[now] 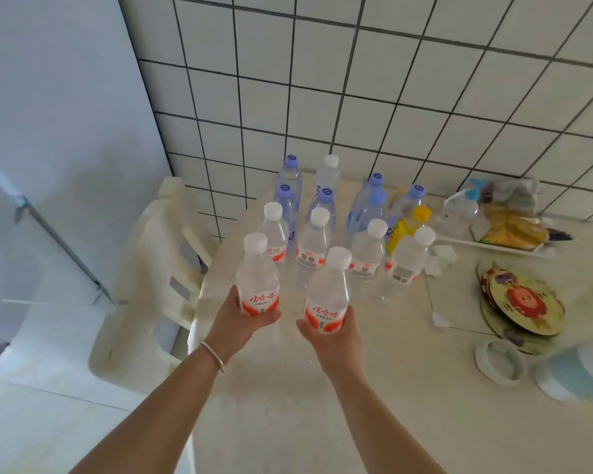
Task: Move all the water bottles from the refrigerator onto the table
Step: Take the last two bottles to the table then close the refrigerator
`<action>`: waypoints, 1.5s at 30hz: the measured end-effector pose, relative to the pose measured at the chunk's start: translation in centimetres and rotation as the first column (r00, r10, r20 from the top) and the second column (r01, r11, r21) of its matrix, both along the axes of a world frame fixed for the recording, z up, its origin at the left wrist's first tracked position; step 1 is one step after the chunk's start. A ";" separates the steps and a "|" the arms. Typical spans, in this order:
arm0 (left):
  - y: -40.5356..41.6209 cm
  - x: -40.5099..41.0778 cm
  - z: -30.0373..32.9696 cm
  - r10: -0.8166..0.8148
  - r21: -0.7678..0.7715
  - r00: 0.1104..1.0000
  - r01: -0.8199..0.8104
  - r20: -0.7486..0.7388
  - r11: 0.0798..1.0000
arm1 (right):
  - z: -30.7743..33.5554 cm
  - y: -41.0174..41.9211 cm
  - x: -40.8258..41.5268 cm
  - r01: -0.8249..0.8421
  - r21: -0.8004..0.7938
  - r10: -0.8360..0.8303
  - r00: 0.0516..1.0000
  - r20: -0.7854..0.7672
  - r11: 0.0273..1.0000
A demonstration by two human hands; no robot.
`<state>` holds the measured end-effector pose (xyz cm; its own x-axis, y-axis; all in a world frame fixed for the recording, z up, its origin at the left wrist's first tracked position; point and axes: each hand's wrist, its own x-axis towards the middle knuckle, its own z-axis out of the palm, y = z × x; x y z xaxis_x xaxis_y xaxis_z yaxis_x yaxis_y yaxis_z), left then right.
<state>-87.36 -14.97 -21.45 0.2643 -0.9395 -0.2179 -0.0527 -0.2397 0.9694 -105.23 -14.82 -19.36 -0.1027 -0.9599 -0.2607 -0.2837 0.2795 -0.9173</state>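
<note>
My left hand (243, 316) wraps one red-labelled bottle (258, 278), my right hand (329, 336) another (329, 295); standing bottles (314, 241) crowd just beyond, bare table (374, 388) nearer me.

We see white caps and red-and-white labels on the two clear bottles (258, 282) (327, 295) nearest us. Behind them, the blue-tinted bottles (368, 206) carry lilac-blue caps, and one yellow bottle (404, 230) has a yellow cap. The wall tiles (356, 80) are white with dark grout lines. The table (288, 405) is pale cream, and the round mats (524, 302) show red flowers.
</note>
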 end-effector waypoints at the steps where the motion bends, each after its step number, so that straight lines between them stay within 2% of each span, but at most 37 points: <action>1: -1.1 0.4 -0.5 -0.012 0.005 1.000 0.012 0.017 1.000 | -0.2 -0.9 0.2 -0.002 0.001 0.002 1.000 -0.021 1.000; 5: -4.6 1.2 -2.2 -0.071 0.011 0.996 0.070 0.046 0.997 | -1.2 -4.7 0.8 -0.011 0.001 0.011 0.996 -0.092 1.000; 17: -8.1 2.4 -4.6 -0.036 0.015 0.991 0.034 0.131 0.999 | -3.7 -8.1 2.8 -0.008 -0.031 0.005 0.997 -0.075 0.999; 23: -9.0 2.6 -5.3 -0.048 0.044 0.991 0.042 0.128 0.998 | -3.6 -8.9 3.0 -0.002 -0.041 -0.002 0.995 -0.100 0.999; 31: -9.0 3.0 -6.4 -0.127 0.106 0.981 0.112 0.146 0.988 | -4.4 -8.2 3.1 -0.031 0.023 0.034 0.992 -0.125 0.999; 36: -8.6 2.4 -5.5 -0.147 0.107 0.958 0.123 0.248 0.987 | -4.2 -8.5 2.5 -0.089 0.090 0.103 0.980 -0.172 0.992; 39: -7.4 3.1 -5.0 -0.102 0.094 0.960 0.080 0.260 0.992 | -3.3 -7.7 2.0 -0.117 0.088 0.131 0.976 -0.173 0.989; 45: -4.0 3.6 -2.9 0.017 0.067 0.969 -0.034 0.245 0.997 | 0.3 -6.1 0.4 -0.162 -0.020 0.153 0.959 -0.240 0.987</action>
